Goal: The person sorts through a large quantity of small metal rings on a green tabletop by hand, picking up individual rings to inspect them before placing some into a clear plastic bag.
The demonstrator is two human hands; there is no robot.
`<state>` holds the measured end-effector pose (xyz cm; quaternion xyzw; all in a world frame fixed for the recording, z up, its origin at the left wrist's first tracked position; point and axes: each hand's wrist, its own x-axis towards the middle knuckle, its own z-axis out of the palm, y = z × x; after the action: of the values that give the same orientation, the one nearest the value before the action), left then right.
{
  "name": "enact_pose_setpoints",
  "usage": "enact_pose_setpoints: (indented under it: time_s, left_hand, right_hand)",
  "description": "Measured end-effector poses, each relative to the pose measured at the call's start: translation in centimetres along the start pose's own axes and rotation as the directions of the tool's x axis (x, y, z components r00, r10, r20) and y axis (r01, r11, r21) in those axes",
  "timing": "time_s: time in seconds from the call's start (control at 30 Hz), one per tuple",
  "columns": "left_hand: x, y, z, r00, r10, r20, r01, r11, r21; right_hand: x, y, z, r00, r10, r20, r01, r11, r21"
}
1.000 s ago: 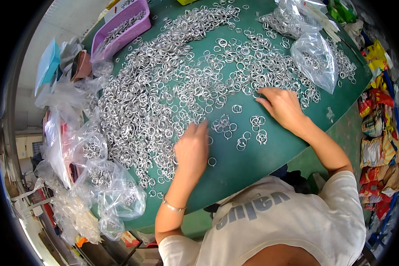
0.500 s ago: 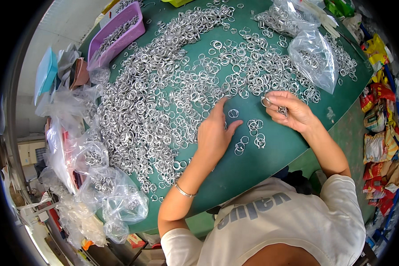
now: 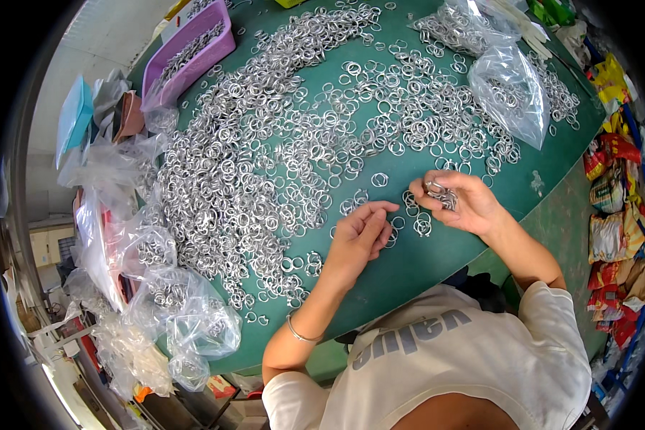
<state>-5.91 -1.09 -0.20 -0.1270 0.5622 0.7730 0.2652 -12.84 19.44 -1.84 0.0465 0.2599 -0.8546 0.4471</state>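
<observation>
**Right hand is holding a bunch of rings**

The right hand point(image 3: 474, 204) is curling its thumb and fingers around several silver rings point(image 3: 443, 195). The left hand point(image 3: 360, 241) is facing it, near but apart, its thumb pressing toward the index finger and the other fingers folding in; whether it is pinching anything, I cannot tell. More rings are lying in a broad pile point(image 3: 222, 161) on the green table point(image 3: 423, 269), and a cluster point(image 3: 423, 224) is lying just below the right hand. The step in hand is apparently collecting rings into small bunches. The next move is probably calling for bringing both hands' fingertips together without spilling any.
</observation>
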Motion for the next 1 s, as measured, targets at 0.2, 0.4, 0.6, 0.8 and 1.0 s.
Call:
enact_pose_setpoints:
  time_s: [0.2,0.4,0.6,0.8,1.0]
  left_hand:
    - [0.0,0.1,0.5,0.999,-0.023,0.022,0.024,0.998,-0.059]
    - [0.0,-0.2,0.4,1.0,-0.014,0.013,0.015,0.996,-0.091]
    - [0.8,0.3,0.9,0.975,-0.217,0.051,0.217,0.871,-0.44]
    - [0.9,-1.0,0.4,0.984,-0.178,0.032,0.173,0.877,-0.448]
    - [-0.7,-0.7,-0.6,0.984,0.044,-0.173,-0.059,0.995,-0.086]
  right_hand:
    - [-0.1,0.1,-0.5,0.999,0.032,0.022,-0.031,0.999,-0.03]
    - [-0.3,0.1,0.1,0.998,0.024,-0.059,-0.029,0.996,-0.087]
    - [-1.0,0.6,4.3,0.974,-0.161,-0.162,-0.014,0.667,-0.745]
    - [-0.2,0.7,4.6,0.877,-0.358,0.32,0.323,-0.055,-0.945]
    - [4.2,0.9,3.0,0.824,-0.43,0.369,0.121,-0.503,-0.856]
